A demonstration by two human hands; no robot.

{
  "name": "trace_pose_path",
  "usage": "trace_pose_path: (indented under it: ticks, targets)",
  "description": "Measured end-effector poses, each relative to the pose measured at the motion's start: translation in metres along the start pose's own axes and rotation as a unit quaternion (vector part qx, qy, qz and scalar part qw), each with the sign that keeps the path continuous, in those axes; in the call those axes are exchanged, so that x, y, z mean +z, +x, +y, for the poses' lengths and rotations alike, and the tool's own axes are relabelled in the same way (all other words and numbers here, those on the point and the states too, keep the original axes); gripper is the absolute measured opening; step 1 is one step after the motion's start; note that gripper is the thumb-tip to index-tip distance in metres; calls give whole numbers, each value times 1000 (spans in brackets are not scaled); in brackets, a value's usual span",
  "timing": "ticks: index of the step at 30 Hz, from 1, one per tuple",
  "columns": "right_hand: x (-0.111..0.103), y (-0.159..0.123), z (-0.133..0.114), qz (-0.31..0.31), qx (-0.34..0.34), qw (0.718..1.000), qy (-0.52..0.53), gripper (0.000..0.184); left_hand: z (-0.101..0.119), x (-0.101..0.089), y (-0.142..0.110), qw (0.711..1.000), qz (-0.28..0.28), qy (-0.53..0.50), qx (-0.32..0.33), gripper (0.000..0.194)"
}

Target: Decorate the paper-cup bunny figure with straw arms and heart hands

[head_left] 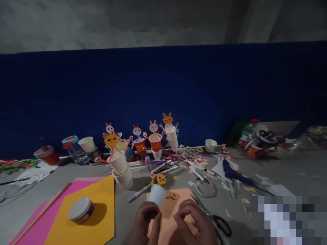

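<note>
At the bottom middle my left hand [146,221] is closed, with its fingertips on a white paper cup [157,195]. The cup carries a small orange cat-face cutout [161,178] on sticks and lies tilted over a peach paper sheet [166,217]. My right hand [195,221] hovers next to it over the same sheet with fingers curled; what is in them, if anything, is hidden. Black-handled scissors [217,221] lie just right of my right hand.
Finished cup puppets [153,139] stand in a row before the blue wall. Stacked white cups [121,168], markers [163,166], a tape ring [204,187] and paper scraps crowd the middle. Yellow paper [102,200] holds a round tin [81,210]. Bottles and cups [252,143] sit far right.
</note>
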State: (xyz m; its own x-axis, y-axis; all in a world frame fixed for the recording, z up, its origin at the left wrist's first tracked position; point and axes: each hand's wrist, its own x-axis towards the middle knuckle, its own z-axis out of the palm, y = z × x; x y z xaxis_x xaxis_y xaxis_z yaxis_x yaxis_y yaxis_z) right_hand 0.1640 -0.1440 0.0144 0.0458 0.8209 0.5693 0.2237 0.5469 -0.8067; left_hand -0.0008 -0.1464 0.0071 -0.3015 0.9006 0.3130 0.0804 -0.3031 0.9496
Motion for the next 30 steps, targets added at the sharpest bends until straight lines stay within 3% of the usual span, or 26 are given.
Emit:
trace_pose_path:
  ticks: [4,6,11,16,20,23,30]
  targets:
    - [-9,12,-2,-13,-51,998,-33,14,-5,-22,30,983,-75,166,-21,32]
    - [-12,18,-1,-29,-46,998,-15,14,-9,-27,45,969,-85,233,-7,39]
    - [-11,27,7,-74,-11,996,55,13,-22,-19,56,942,-116,314,25,42]
    - [-3,34,21,-95,26,992,75,9,-27,-7,49,943,-143,300,11,52]
    - [2,31,29,-94,-7,996,1,32,-22,-5,41,958,-169,229,-26,61]
    - [2,28,27,-99,-32,994,-23,34,-22,-3,31,970,-182,157,-9,63]
    - [-1,33,11,-50,-52,996,54,22,-30,22,4,990,-111,76,52,63]
